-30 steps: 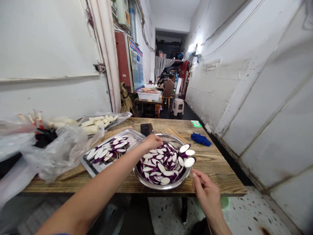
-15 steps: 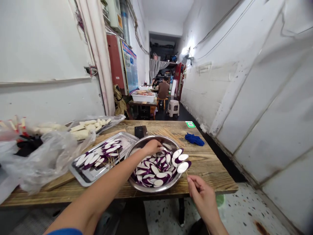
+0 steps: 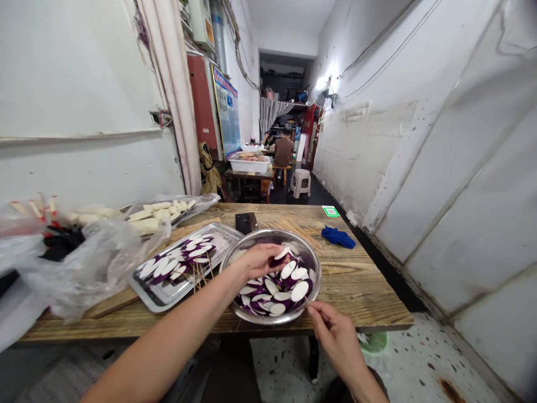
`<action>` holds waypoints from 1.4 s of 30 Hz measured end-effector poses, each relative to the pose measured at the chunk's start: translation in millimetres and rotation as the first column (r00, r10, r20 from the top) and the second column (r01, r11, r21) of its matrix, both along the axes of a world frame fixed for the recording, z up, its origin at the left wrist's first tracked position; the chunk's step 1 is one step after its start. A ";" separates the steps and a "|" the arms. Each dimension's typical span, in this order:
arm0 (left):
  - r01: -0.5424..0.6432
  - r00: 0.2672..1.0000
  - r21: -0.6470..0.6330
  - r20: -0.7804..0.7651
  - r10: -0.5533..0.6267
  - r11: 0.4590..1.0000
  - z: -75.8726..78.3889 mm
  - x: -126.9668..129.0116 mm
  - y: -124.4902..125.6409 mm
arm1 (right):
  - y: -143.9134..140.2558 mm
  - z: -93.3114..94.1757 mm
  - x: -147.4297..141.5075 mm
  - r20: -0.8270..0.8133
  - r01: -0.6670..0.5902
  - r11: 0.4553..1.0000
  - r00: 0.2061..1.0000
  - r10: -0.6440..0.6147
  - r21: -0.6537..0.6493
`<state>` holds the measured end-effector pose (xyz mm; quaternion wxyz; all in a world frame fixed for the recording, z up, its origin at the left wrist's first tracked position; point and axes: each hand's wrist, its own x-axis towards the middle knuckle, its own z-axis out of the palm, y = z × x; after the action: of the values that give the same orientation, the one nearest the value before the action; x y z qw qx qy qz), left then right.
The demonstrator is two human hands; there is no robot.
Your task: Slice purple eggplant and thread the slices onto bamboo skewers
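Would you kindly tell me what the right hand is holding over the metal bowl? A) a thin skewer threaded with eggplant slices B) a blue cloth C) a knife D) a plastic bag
A: the right hand pinches a thin skewer carrying eggplant slices over the bowl, while the left hand holds one slice.

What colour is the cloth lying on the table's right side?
Blue; the cloth shows clearly in the head view.
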<state>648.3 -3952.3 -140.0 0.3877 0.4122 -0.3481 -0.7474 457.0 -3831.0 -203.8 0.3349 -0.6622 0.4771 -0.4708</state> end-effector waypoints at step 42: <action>-0.088 0.994 0.080 -0.054 0.092 0.993 4.7 -12.8 14.7 | 1.5 0.1 3.5 -0.118 0.057 0.996 0.991 -0.065 -0.070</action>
<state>635.6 -3937.7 -135.3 0.4145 0.4204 -0.2884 -0.7539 460.5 -3829.5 -203.8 0.2689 -0.6853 0.5004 -0.4557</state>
